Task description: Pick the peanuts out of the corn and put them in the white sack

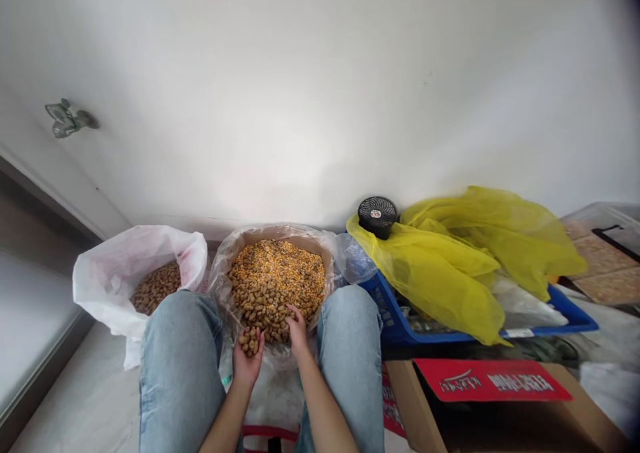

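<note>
While your left hand (pixel 247 369) cups a handful of peanuts (pixel 249 341), palm up and fingers curled around the load, your right hand (pixel 299 334) is at the near edge of the open plastic-lined bag (pixel 219 281). Right fingers: bent over the unshelled peanuts (pixel 257 295); cannot tell whether they pinch one. Left and right stand apart, not touching.

Location: the unshelled peanuts lie just ahead of both hands, heaped at the near side of the bag. Beyond them, yellow kernels (pixel 275 256), with darker bits mixed in (too small to identify from this view).

Step in hand, as judged: gathering peanuts off the mixed heap, left as holder, right as picker. Next move probably calls for closing your right fingertips on single pods without dragging kernels along, and for a level left palm; it looks well loaded and could spill over its edge. Which container should receive the handful cannot be told.

Nearby: ahead and left of your left hand, a white sack (pixel 100 273) holds brown pieces (pixel 157 287). Right of your right hand, a blue basket (pixel 390 313) carries yellow mesh (pixel 435 259), with a small black fan (pixel 377 216) at its back left corner.
</note>
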`<state>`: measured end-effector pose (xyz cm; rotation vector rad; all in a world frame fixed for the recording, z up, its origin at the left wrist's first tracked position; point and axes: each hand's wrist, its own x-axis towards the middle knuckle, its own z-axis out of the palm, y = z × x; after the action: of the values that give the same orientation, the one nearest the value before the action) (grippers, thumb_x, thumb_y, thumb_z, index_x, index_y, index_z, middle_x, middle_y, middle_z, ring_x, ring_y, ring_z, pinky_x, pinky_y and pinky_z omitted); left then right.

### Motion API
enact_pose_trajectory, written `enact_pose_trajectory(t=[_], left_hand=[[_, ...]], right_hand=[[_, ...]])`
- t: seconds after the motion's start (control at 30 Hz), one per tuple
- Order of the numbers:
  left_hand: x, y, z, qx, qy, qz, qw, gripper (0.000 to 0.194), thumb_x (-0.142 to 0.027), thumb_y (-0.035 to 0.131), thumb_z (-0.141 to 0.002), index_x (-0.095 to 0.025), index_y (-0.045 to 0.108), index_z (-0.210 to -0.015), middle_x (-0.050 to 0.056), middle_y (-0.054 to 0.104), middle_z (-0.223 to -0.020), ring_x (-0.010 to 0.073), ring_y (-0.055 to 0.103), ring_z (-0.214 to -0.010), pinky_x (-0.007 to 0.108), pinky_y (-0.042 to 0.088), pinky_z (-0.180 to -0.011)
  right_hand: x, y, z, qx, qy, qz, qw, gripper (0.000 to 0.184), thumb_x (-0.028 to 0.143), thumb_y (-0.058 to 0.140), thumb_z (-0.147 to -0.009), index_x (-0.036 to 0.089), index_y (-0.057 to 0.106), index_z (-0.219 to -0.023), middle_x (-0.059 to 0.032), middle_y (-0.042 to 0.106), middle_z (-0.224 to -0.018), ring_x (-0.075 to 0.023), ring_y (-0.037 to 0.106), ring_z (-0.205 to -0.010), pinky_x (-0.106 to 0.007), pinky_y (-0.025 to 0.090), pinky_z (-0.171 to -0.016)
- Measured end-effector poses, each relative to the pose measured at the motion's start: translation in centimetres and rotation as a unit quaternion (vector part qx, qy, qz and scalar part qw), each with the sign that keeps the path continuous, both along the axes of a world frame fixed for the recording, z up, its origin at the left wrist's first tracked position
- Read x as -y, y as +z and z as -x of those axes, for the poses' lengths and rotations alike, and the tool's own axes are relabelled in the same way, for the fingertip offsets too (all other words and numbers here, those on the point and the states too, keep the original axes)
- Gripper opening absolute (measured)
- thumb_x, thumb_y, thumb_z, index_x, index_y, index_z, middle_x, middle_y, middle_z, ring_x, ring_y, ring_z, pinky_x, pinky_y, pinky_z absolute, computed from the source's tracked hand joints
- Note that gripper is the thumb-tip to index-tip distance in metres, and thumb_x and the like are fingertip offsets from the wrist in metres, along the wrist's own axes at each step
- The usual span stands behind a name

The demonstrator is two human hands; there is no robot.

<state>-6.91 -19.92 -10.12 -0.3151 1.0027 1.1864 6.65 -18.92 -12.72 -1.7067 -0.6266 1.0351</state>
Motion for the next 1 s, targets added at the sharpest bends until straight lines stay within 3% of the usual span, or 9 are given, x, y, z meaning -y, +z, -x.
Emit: enact_pose_trajectory(t=[0.13,0.33,0.53,0.63,0.73,1.0], left_hand=[[0.0,0.2,0.3,-0.028,-0.022,0.006,0.999,0.025,-0.011,0.035,-0.077,-0.024,0.053,-0.065,0.0,0.061,-0.064,0.0115,0.062,-0.07,0.028,0.05,-0.076],[-0.1,-0.2,0.1,-0.006,-0.018,0.01,1.0,0.025,-0.01,0.036,-0.076,-0.022,0.054,-0.066,0.001,0.062,-0.066,0.0125,0.062,-0.073,0.029,0.049,-0.077],[-0.4,-0.8,-0.3,0.019,0.005,0.03,0.999,0.023,-0.009,0.038,-0.075,-0.02,0.056,-0.066,0.002,0.063,-0.069,0.0145,0.062,-0.075,0.032,0.049,-0.076],[-0.4,-1.0,-0.3,0.022,-0.003,0.022,1.0,0.023,-0.01,0.039,-0.075,-0.02,0.057,-0.066,0.002,0.064,-0.07,0.0146,0.062,-0.077,0.031,0.049,-0.076],[-0.4,-1.3,-0.3,0.012,-0.007,0.023,1.0,0.024,-0.012,0.039,-0.076,-0.021,0.057,-0.065,0.002,0.063,-0.07,0.015,0.061,-0.083,0.03,0.049,-0.077],[-0.5,-0.7,-0.7,0.024,-0.005,0.033,0.999,0.02,-0.013,0.041,-0.076,-0.023,0.056,-0.066,0.001,0.063,-0.071,0.0144,0.061,-0.085,0.028,0.049,-0.078]], right_hand=[[0.1,0.5,0.2,-0.215,-0.089,-0.026,0.972,0.036,0.034,0.045,-0.061,0.025,0.054,-0.096,-0.0014,0.06,-0.086,-0.0166,0.057,-0.073,-0.03,0.047,-0.059],[0.0,1.8,0.1,-0.35,-0.135,-0.115,0.92,0.022,0.031,0.048,-0.067,0.025,0.057,-0.086,-0.0022,0.061,-0.084,-0.0138,0.058,-0.073,-0.029,0.049,-0.062],[0.2,3.3,0.2,-0.591,-0.116,-0.178,0.778,0.023,0.024,0.051,-0.074,0.027,0.056,-0.097,-0.0005,0.063,-0.095,-0.0089,0.059,-0.077,-0.022,0.049,-0.062],[0.3,3.8,0.3,-0.644,-0.078,-0.188,0.738,0.028,0.023,0.05,-0.077,0.029,0.054,-0.104,-0.0014,0.062,-0.101,-0.0085,0.059,-0.08,-0.021,0.049,-0.062],[0.3,4.0,0.5,-0.665,-0.067,-0.186,0.72,0.03,0.022,0.049,-0.079,0.03,0.052,-0.107,-0.0014,0.061,-0.103,-0.0093,0.059,-0.083,-0.021,0.05,-0.062],[0.3,3.5,1.1,-0.666,-0.078,-0.191,0.717,0.023,0.025,0.05,-0.078,0.028,0.058,-0.1,0.0012,0.062,-0.102,-0.0113,0.058,-0.09,-0.025,0.051,-0.07]])
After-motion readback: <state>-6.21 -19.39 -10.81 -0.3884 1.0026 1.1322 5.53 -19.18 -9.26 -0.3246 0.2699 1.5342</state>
